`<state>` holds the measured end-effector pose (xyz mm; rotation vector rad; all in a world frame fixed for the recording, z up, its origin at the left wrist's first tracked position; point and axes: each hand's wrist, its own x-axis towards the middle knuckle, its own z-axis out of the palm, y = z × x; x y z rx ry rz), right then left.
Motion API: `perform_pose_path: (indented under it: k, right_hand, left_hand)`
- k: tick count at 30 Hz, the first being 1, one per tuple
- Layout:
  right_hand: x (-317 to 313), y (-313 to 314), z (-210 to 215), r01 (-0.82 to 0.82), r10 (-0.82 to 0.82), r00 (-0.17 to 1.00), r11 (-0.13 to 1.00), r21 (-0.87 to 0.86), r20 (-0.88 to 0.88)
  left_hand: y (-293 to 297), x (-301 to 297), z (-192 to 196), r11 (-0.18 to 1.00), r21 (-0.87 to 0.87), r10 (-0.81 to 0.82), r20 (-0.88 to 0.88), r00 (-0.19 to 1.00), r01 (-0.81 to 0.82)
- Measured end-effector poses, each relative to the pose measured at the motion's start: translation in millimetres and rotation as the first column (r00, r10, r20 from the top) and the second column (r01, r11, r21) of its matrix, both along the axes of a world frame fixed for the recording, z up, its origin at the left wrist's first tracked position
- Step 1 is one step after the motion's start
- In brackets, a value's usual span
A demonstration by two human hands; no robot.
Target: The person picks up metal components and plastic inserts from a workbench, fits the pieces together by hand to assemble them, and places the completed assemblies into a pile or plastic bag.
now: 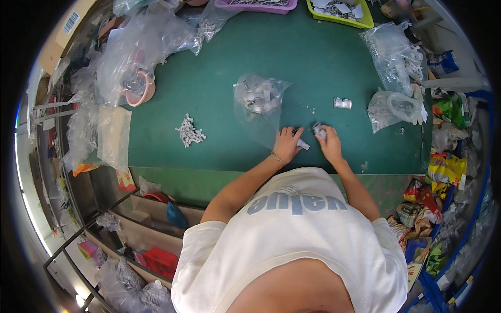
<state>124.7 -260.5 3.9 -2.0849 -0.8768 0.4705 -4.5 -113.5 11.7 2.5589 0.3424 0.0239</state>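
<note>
Near the front of the green table, my left hand point(286, 146) is closed around a light grey cylindrical piece point(303, 144), whose end sticks out past the fingers. Close beside it, the fingers of my right hand point(331, 145) grip a small silver-grey metal part point(319, 130); its exact kind is too small to tell. Another silver cylindrical metal fitting point(343, 103) lies on its side farther right. Beyond my left hand is a clear plastic bag point(261, 96) with several similar silver parts in it. A heap of small grey pieces point(190, 131) sits to the left.
At the far edge stand a purple tray point(255, 6) and a yellow-green tray point(365, 20) of small metal parts. Plastic bags point(125, 68) and a pink basket point(147, 94) crowd the left. More clear bags point(391, 110) lie at right. Open drawers point(151, 208) are below left.
</note>
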Motion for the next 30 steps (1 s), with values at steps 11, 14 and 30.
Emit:
perform_pose_path:
  k: [11,14,30]
  right_hand:
    - [10,7,83,0.527,0.337,0.084,0.784,0.329,-0.938]
    - [9,4,80,0.425,0.276,0.245,0.831,0.359,-0.93]
    - [-18,20,136,0.246,-0.13,0.861,0.953,0.178,-0.492]
  left_hand:
    - [4,-3,-16,0.996,0.059,-0.083,0.205,0.975,0.073]
    - [1,0,-22,0.985,-0.134,0.14,0.289,0.947,-0.104]
    - [-4,27,102,-0.485,-0.875,0.293,-0.181,0.939,-0.018]
